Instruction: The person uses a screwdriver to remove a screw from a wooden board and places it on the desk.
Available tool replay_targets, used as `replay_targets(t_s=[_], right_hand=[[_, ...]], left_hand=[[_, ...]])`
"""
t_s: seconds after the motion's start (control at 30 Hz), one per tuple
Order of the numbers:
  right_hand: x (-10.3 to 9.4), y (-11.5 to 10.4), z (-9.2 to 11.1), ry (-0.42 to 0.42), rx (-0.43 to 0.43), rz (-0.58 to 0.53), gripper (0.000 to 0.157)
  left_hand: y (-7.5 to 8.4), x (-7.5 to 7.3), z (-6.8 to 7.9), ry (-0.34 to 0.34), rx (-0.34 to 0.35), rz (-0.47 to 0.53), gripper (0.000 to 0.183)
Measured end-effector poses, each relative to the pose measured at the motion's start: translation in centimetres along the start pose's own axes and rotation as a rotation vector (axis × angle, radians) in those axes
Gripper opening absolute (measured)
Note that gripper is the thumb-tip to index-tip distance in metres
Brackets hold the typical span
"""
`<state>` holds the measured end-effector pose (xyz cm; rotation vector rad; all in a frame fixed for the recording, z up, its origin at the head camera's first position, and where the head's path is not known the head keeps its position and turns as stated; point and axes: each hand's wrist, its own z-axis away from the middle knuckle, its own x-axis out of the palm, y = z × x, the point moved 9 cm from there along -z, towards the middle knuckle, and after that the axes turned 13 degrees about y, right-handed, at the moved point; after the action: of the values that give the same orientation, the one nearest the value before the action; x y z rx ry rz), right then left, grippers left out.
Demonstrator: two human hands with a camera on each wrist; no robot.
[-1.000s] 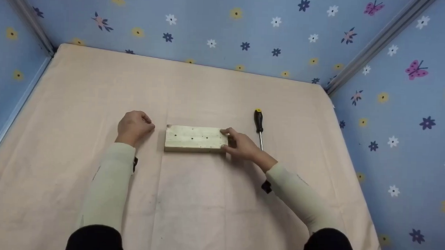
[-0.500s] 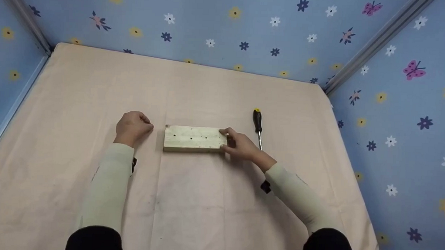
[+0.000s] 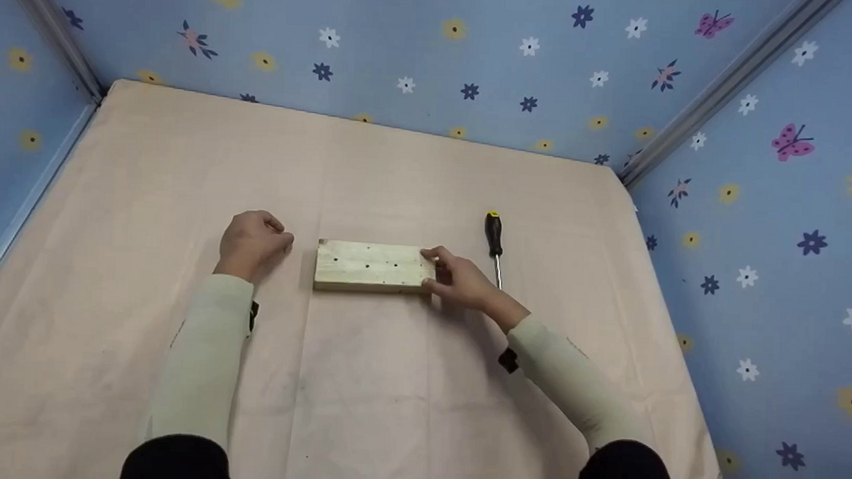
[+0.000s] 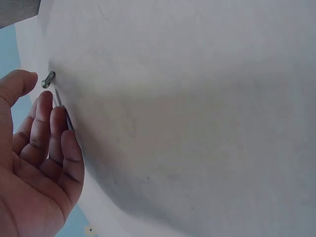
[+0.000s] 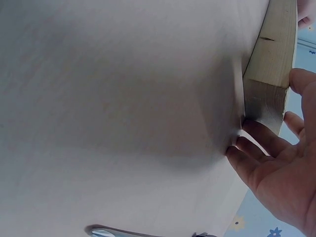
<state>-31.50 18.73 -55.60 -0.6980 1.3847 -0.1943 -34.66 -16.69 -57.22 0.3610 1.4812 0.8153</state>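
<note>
A pale wooden block, with several small dark holes in its top, lies on the cloth between the hands. At its right end my right hand grips the corners, thumb on the near edge and a finger on the far one; its lower fingers reach down to the cloth in the right wrist view. My left hand rests left of the block with fingers loosely bent. In the left wrist view a small curved metal piece sits right at the thumb and fingertips, and a thin pointed metal piece shows behind the fingers. Both are hidden in the head view.
A screwdriver with a black and yellow handle lies behind the right hand, its tip hidden by the wrist. A beige cloth covers the table. Blue flowered walls stand along the back and both sides.
</note>
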Motion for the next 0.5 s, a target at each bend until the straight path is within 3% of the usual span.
replay_targets(t_s=[0.5], right_hand=[[-1.2, 0.2, -0.4, -0.019, 0.001, -0.011, 0.056]], left_hand=[[1.4, -2.3, 0.0, 0.023, 0.085, -0.006, 0.048]])
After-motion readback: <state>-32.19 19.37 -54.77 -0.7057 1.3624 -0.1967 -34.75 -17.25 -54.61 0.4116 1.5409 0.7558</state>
